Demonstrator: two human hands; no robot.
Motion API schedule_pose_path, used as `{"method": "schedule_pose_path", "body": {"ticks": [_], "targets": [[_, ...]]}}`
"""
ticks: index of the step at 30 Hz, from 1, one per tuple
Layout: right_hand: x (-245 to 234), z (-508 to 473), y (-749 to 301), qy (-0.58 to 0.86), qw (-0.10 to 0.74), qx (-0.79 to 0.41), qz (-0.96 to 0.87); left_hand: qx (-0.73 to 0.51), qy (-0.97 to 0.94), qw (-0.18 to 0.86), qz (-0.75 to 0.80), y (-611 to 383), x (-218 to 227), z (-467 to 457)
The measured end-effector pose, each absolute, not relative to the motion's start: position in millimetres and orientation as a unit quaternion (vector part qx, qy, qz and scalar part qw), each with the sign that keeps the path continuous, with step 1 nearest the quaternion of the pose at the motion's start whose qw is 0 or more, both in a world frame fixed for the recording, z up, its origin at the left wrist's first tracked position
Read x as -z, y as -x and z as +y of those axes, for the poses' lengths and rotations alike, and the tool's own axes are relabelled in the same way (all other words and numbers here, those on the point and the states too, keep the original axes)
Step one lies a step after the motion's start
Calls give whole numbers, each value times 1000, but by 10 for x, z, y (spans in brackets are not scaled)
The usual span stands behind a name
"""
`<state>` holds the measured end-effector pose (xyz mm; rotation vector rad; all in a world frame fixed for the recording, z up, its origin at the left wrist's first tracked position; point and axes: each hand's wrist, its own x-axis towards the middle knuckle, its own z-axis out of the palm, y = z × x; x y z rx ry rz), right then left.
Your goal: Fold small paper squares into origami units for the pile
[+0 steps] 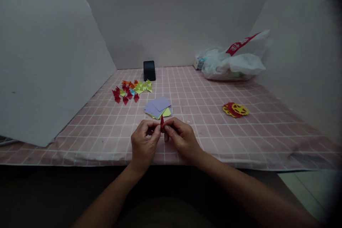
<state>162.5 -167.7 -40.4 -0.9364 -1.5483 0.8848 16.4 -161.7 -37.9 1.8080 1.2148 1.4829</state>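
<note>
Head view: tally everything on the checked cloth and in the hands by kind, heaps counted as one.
Red folded piece, pinched between left hand and right hand: 1
Heap of folded pieces: 1
Stack of paper squares: 1
Black block: 1
White plastic bag: 1
Red-and-yellow cut-outs cluster: 1
Total: 6

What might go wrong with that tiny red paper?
The red paper piece is small and pinched only by fingertips of the left hand and right hand; it may slip or crease crooked. The hands work near the front edge of the table, so a dropped piece might fall off.
</note>
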Motion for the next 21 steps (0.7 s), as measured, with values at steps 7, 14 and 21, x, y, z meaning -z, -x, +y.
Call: {"method": "schedule_pose_path", "body": {"ticks": [7, 14, 21], "targets": [[416, -1664, -1627, 414, 538, -357, -641, -536, -668, 310, 414, -132, 417, -1611], [399, -1663, -1645, 414, 556, -308, -652, -528, -683, 326, 386, -121, 410, -1603], [419, -1655, -1617, 402, 570, -360, -620, -534, -661, 347, 398, -128, 400, -1607]]}}
